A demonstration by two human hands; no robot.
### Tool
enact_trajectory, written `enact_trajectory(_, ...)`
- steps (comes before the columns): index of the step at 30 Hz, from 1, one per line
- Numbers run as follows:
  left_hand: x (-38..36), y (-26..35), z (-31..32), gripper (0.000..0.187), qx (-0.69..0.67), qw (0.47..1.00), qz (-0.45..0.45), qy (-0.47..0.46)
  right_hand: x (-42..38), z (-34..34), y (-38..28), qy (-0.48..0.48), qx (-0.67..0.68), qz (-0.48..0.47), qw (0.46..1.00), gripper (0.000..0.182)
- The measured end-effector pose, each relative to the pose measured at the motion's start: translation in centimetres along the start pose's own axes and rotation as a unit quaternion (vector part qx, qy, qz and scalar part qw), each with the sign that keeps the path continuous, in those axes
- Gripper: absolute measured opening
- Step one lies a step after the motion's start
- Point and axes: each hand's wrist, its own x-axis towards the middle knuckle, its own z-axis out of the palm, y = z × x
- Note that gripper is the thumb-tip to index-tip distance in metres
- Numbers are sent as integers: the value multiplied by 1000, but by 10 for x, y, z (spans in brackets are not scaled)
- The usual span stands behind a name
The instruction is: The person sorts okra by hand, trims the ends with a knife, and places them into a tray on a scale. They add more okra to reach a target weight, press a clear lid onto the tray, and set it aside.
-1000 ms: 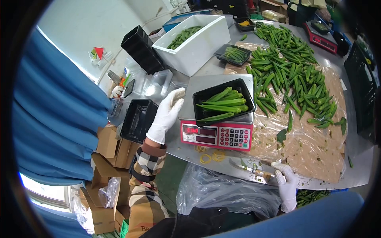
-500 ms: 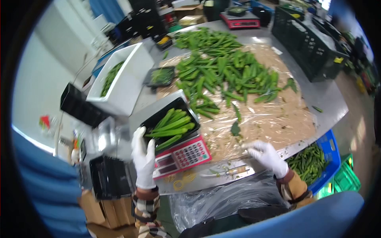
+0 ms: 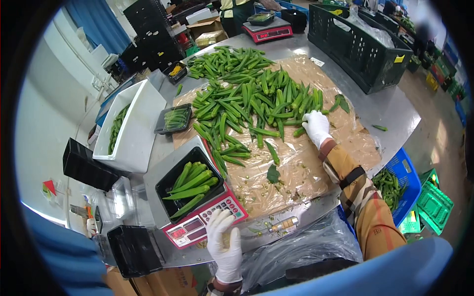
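since earlier, right hand reaches okra pile beyond the scale, fingers curled loosely; left hand spread at its keypad; best pick single pods.

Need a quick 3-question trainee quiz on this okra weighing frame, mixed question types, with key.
1. True or false: the right hand is on the okra pile.
2. Multiple choice: the black tray of okra sits on: A) the white tub B) the scale C) the crate.
3. Fill in: the left hand rests at the scale's ____.

Key:
1. True; its gloved fingers reach the near edge of the pile.
2. B; the tray is on the scale's platform.
3. Keypad; the fingers lie at the front panel by the keys.
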Motion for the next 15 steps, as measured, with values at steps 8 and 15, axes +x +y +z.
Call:
enact_trajectory(8, -8, -10, 32, 28, -172, 973, -151, -39, -84, -36, 30, -160, 489, 189, 836, 20)
enact_trajectory(15, 10, -5, 111, 37, -503, 764, -380, -139, -149, -110, -31, -379, 572, 109, 719, 19)
